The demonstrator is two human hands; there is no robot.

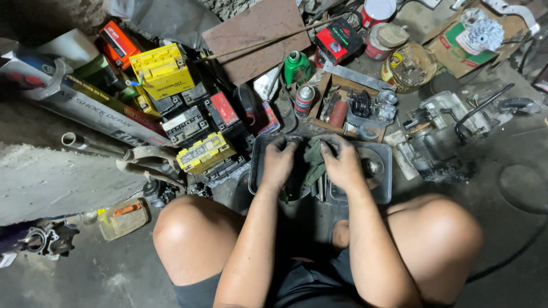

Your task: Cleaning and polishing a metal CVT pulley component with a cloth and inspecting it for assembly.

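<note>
Rag (313,162), a grimy green cloth, sits bunched between both hands over the dented metal tray (381,153) at the middle of the floor, right in front of the person's knees. Going by size: at 2 o'clock from the tray lies a greasy engine casing (439,128); at 10 o'clock a heap of batteries, with a yellow battery (162,69) on top; at 12 o'clock a shallow wooden box of small parts (354,105) with a spray can (304,100) just beside it.

The left hand (278,162) is curled tight around one end of the cloth, and the right hand (342,164) is closed over the other end (whether a part is wrapped inside, I cannot tell). Small metal pieces, one a round fitting (374,167), lie in the tray at 3 o'clock of the right hand.

To wipe well, I judge it best to keep the cloth low over the tray so that grit drops inside it, and to turn to a cleaner fold often.
</note>
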